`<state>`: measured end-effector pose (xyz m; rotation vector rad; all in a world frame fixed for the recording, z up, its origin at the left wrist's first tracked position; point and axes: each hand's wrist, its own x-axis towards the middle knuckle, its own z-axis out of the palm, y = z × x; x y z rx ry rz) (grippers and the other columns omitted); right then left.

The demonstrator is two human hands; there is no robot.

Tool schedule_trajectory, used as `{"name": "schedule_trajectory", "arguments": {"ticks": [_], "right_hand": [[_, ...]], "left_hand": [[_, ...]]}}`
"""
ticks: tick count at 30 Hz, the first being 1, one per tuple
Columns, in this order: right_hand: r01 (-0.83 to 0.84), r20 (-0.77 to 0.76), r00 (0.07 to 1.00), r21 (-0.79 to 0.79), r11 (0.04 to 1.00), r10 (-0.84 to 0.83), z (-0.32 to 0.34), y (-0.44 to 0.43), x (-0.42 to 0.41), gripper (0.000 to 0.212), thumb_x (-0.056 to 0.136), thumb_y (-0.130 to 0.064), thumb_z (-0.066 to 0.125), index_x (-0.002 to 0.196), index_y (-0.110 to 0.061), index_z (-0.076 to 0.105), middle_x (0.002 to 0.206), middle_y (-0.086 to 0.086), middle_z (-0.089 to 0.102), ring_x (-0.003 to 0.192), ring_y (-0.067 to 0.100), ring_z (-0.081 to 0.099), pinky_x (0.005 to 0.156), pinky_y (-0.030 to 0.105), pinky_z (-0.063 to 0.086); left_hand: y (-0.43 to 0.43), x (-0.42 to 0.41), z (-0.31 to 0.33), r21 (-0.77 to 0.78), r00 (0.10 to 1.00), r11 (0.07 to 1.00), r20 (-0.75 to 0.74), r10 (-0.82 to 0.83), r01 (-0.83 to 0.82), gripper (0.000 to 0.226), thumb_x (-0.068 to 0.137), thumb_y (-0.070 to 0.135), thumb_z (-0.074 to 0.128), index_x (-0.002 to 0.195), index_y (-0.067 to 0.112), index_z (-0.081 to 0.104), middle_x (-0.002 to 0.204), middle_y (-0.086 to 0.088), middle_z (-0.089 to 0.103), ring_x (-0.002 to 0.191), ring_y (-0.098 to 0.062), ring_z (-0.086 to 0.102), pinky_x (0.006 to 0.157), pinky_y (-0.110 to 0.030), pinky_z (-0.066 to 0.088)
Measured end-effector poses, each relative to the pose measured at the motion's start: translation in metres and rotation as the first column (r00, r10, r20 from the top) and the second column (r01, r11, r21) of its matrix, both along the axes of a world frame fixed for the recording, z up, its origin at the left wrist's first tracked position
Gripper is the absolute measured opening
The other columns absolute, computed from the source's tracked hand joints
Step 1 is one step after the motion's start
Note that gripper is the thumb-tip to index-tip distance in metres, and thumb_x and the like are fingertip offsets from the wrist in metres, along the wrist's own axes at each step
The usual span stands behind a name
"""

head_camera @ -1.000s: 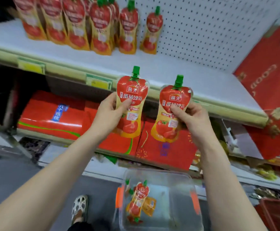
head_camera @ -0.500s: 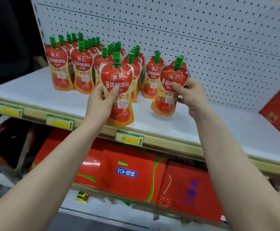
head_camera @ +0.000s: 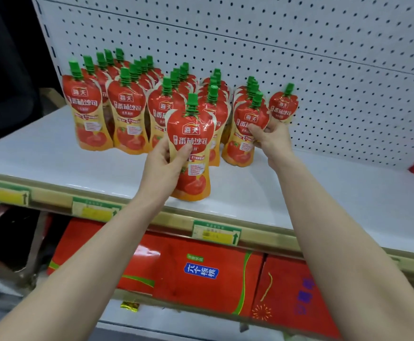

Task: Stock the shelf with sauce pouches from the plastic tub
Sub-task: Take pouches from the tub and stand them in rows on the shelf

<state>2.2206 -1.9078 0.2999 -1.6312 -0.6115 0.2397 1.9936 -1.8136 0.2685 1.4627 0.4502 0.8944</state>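
The white shelf [head_camera: 53, 153] is stocked at its left part: approx. five rows of sauce pouches [head_camera: 127, 114] are stood upright, front to back. Two more are not yet set down. One pouch [head_camera: 191, 148] is gripped at its waist by the curled fingers of the left hand [head_camera: 161, 166], over the shelf front. A second pouch [head_camera: 283, 107] is pinched low by the right hand [head_camera: 272, 141], just beside the rightmost row. The tub is not in view, so the qty left cannot be told.

Shop aisle: pegboard-backed shelf [head_camera: 299, 200], price labels [head_camera: 217, 232], rows of sauce pouches [head_camera: 127, 112].
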Motion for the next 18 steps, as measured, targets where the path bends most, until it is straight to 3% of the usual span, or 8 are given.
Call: {"name": "schedule_trajectory", "arguments": {"ticks": [6,13,15,18], "right_hand": [[-0.002,0.02,1.0,-0.014,1.0,0.002,-0.001,0.009,0.003,0.03,0.091,-0.009,0.067,0.121,-0.009,0.061,0.118,0.013,0.069,0.104,0.024,0.067,0.094,0.046,0.055],[-0.002,0.022,1.0,-0.068,0.998,0.003,-0.001,0.008,0.007,0.039,0.093,-0.012,0.065,0.131,-0.009,0.055,0.126,0.01,0.066,0.112,0.024,0.063,0.099,0.047,0.052],[-0.002,0.013,1.0,-0.088,0.996,0.003,0.001,0.007,0.007,0.041,0.093,-0.013,0.066,0.132,-0.01,0.053,0.122,0.007,0.066,0.11,0.022,0.063,0.099,0.046,0.052],[0.108,0.099,0.991,-0.146,0.983,-0.094,0.007,0.0,0.002,0.047,0.089,-0.019,0.071,0.129,-0.012,0.048,0.101,-0.004,0.063,0.094,0.012,0.063,0.092,0.039,0.055]], "left_hand": [[0.002,0.004,-0.003,0.001,1.0,1.0,0.007,-0.018,0.018,0.03,0.094,0.028,0.058,0.123,0.019,0.059,0.111,0.007,0.071,0.101,-0.006,0.067,0.081,-0.02,0.055],[-0.002,0.003,-0.008,-0.012,0.999,0.999,0.001,-0.043,0.043,0.029,0.094,0.031,0.059,0.122,0.024,0.058,0.113,0.008,0.07,0.104,-0.006,0.066,0.082,-0.022,0.055],[-0.005,0.004,-0.007,-0.013,0.999,0.999,0.006,-0.051,0.052,0.029,0.093,0.031,0.059,0.122,0.025,0.058,0.113,0.01,0.07,0.102,-0.004,0.066,0.079,-0.017,0.055],[-0.01,0.004,-0.007,-0.01,0.998,0.998,0.001,-0.057,0.057,0.032,0.093,0.032,0.059,0.124,0.024,0.058,0.113,0.01,0.07,0.103,-0.004,0.066,0.08,-0.019,0.055]]}}
